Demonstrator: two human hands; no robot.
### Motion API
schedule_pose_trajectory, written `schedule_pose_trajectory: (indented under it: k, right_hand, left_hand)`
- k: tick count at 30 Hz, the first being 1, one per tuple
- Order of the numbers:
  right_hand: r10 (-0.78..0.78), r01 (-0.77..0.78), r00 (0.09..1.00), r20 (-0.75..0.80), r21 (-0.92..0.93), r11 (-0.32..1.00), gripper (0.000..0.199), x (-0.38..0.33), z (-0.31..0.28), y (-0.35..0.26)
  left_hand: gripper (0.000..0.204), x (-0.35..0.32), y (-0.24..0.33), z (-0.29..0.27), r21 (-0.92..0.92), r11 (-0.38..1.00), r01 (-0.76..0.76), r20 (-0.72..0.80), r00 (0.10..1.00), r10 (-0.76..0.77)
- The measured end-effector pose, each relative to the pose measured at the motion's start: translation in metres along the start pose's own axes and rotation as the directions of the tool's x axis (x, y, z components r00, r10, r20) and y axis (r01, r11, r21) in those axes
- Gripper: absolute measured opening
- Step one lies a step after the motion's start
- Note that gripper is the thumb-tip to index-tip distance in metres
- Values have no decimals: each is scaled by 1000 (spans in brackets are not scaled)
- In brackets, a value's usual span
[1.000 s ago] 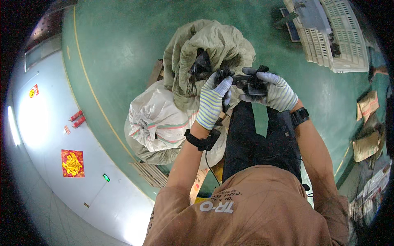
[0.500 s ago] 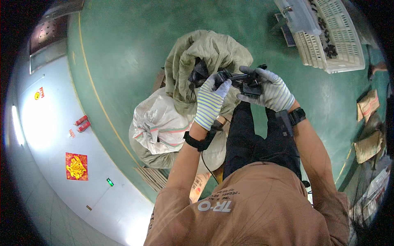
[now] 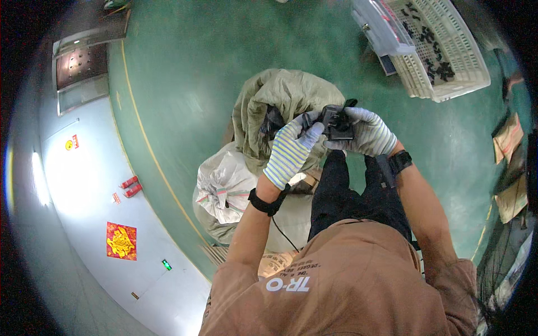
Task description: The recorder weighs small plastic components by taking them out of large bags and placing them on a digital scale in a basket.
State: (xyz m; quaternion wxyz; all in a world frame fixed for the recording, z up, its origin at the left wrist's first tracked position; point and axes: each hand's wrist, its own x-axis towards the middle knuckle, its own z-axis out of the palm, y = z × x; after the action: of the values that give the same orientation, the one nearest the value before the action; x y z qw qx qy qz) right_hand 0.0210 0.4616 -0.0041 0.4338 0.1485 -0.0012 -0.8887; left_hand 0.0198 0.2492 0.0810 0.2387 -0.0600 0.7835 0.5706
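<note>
Raised black part (image 3: pixel 338 122), both hands gripping

White slatted crate (image 3: pixel 448 61), white woven sack (image 3: pixel 224 185), green floor (image 3: pixel 190 67)

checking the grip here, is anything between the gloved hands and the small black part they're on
Nothing visible does. The left hand and right hand, both in striped knit gloves, close directly on the small black plastic part, held above the open olive woven sack. Its underside is hidden.

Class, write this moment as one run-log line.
left hand: on black part | right hand: holding black part | below: open olive sack | far right: white crate
</note>
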Motion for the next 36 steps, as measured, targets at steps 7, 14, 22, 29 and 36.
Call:
schedule_pose_trajectory:
  k: [7,14,22,29,36]
  right_hand:
    - [-41,37,998,56,58,998,54,-37,3,-19]
    - [-425,425,905,33,9,905,52,-101,-5,-50]
    - [-723,732,602,-338,-129,669,45,-201,-51,-197]
    - [-634,510,616,-467,-376,773,50,-195,-106,-175]
    - [-160,-20,956,-247,-597,802,70,-62,-46,6]
  left_hand:
    - [34,-4,51,22,-119,983,138,116,985,-124]
    - [46,11,81,59,-382,890,250,183,964,-192]
    - [52,18,65,91,-399,842,363,201,931,-306]
    - [51,12,19,89,-413,807,422,196,907,-374]
    - [32,13,-54,91,520,844,-132,205,978,27]
